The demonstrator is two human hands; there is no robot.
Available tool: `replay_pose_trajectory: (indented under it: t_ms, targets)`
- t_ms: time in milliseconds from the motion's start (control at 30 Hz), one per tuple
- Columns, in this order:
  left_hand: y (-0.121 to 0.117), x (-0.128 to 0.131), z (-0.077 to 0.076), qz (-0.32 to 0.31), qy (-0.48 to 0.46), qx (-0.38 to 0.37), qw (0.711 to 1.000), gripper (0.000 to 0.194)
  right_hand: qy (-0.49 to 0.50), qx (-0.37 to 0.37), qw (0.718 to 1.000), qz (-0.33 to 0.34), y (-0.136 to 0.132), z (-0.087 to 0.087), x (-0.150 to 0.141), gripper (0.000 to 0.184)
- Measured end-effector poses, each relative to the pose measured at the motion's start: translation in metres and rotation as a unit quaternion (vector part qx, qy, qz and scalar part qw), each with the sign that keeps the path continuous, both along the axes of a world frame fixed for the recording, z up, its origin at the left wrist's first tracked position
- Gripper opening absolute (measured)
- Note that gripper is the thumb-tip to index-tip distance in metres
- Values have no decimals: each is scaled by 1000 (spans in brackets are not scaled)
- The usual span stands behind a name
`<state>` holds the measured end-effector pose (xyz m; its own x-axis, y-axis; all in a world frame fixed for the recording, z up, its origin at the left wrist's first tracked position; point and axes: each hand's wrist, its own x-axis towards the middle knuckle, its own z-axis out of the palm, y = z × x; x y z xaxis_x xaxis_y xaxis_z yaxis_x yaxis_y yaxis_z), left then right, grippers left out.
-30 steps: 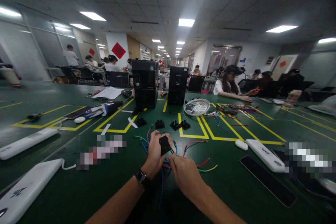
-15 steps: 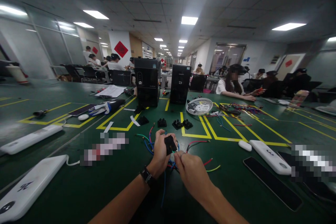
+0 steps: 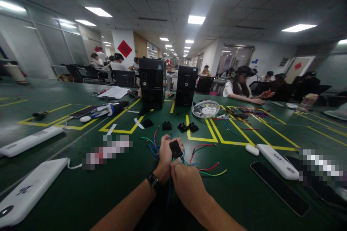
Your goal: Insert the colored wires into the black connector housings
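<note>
In front of me my left hand (image 3: pixel 164 157) is closed around a small square black plastic part (image 3: pixel 176 148), holding it above the table. Just below that part, my right hand (image 3: pixel 187 180) is pinched on a thin green wire at its lower edge; the fingertips hide most of the wire. Beneath both hands lies a spread of coloured wires, with a red wire (image 3: pixel 203 145), a yellow-green wire (image 3: pixel 217 174) and a blue wire (image 3: pixel 152 151) sticking out to the sides. Beyond them sit several similar black parts (image 3: pixel 167 125).
Two black computer towers (image 3: pixel 152 85) stand on the green table (image 3: pixel 121 195). A white basket (image 3: pixel 205 109) and a heap of wires (image 3: pixel 251 112) are at the right. Power banks (image 3: pixel 35 191) and a dark phone (image 3: pixel 279 187) lie nearer. A person (image 3: pixel 241 88) sits across the table.
My right hand has moved a little left and down, from the right side of the black part to below it. My left hand keeps its hold almost in place.
</note>
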<state>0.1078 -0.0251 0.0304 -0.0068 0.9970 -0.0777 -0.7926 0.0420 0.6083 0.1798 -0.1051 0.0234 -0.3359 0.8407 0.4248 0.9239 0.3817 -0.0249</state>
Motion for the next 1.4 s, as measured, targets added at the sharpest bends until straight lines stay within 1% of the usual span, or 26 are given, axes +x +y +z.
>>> replay_pose_trajectory:
  t_ms: [100,167,233,333,433,533,633,700,833,933,1067,1167,1233,1300,1367,1400]
  targets:
    - [-1,-2,1,-27,-17,8,999,33,5,-2,1000,3,0,1,4,24]
    - [-2,-4,3,-51,-27,22,998,31,15,-4,1000,7,1,4,12,22]
    - [-3,-6,6,-61,-30,30,997,29,22,-10,1000,12,2,6,20,23]
    - [-3,-8,7,-63,-32,39,997,27,29,-17,999,17,3,6,24,24]
    - [-2,-8,3,-54,-20,50,997,26,36,-14,999,15,2,6,21,25]
    - [-2,-7,-3,-41,6,70,997,26,45,4,999,23,1,12,20,28]
    - [-2,-4,-4,-54,10,84,995,27,56,26,997,34,-2,18,23,31]
    - [-3,-3,-2,-59,1,87,994,28,55,28,998,34,-2,17,25,31]
    - [-2,-4,3,-59,-12,73,995,30,29,4,999,34,1,3,22,24]
    - [1,-7,3,-60,-22,69,996,27,19,-8,999,30,2,-4,17,21]
    - [4,-11,-1,-55,-28,88,994,25,28,-4,999,31,1,-3,14,24]
    - [9,-18,2,-54,-24,92,994,21,54,-5,998,30,2,3,18,27]
    - [14,-26,7,-24,-17,86,996,20,88,-13,996,14,4,6,23,30]
    - [21,-36,11,41,-12,77,996,18,117,-28,993,-6,7,8,27,31]
    - [26,-42,12,98,-4,63,993,17,132,-43,990,-2,9,8,27,29]
    - [28,-43,12,111,5,51,992,17,135,-46,990,9,10,8,26,26]
